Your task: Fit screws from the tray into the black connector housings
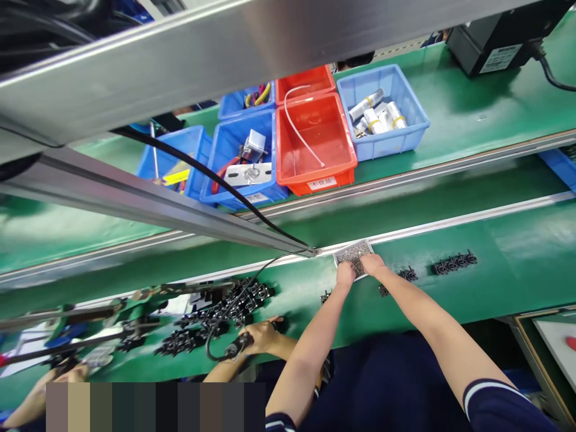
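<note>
A small white tray of tiny dark screws (352,252) lies on the green belt by its metal rail. My left hand (345,273) sits at the tray's near-left corner with its fingers bunched down into the screws; what they pinch is too small to see. My right hand (372,263) curls over the tray's right side and holds it. Short rows of black plastic parts (453,263) lie to the right of the tray, with smaller ones (407,275) closer to my right forearm.
A co-worker's hand (263,336) at my left grips a black cabled tool beside a heap of black parts (225,309). Blue bins (407,129) and a red bin (315,165) stand on the far shelf. An aluminium beam (157,60) crosses overhead; a black box (504,36) sits top right.
</note>
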Tool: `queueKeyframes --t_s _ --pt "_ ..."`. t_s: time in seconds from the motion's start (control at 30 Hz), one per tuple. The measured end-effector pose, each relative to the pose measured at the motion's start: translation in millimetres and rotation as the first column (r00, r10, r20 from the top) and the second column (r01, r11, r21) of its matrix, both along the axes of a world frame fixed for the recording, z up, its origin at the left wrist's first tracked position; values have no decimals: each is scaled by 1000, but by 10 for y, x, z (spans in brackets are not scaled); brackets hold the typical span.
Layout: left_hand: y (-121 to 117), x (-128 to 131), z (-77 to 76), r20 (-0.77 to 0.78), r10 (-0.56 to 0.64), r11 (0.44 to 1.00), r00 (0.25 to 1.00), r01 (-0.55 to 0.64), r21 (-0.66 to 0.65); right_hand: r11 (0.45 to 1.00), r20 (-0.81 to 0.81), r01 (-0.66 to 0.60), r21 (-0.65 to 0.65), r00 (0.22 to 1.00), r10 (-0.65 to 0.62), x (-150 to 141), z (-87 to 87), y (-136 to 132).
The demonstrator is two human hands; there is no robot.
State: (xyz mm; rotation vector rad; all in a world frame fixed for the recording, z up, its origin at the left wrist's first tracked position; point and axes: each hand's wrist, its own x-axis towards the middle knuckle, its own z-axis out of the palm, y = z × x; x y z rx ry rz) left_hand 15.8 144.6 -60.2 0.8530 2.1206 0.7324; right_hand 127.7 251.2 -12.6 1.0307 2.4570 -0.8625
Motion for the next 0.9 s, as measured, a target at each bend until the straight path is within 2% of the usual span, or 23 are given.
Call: queueKeyframes --t_s 0.1,0.17,0.27,0.33,0.43,0.53,0.67,0.77,0.9 --pt "-12 -10 66 -12 39 998 999 -38 40 999 -68 41 8 997 -40 195 58 44" --pt "-36 1 107 35 89 993 995 -91 73 994 -162 107 -18 981 -109 411 99 77" --pt "-135 80 162 270 155 971 950 -197 136 981 -256 194 3 948 -187 734 150 116" --pt "-256 193 192 480 186 941 858 -295 164 984 -231 164 70 962 -144 821 169 125" --pt "-510 451 213 669 171 916 724 -367 164 996 -73 20 91 997 -14 641 152 104" --pt "-804 762 190 722 172 926 670 -361 115 998 81 -49 45 996 45 226 66 60" --pt "-1114 1122 119 745 325 899 583 -436 -51 998 137 -55 14 989 53 -155 -84 29" --pt "-1192 1284 81 734 360 881 576 -469 -64 997 139 -74 12 988 71 -132 -142 43" --pt "-1096 1365 49 694 319 897 646 -443 1 994 93 -110 24 990 107 80 -140 77"
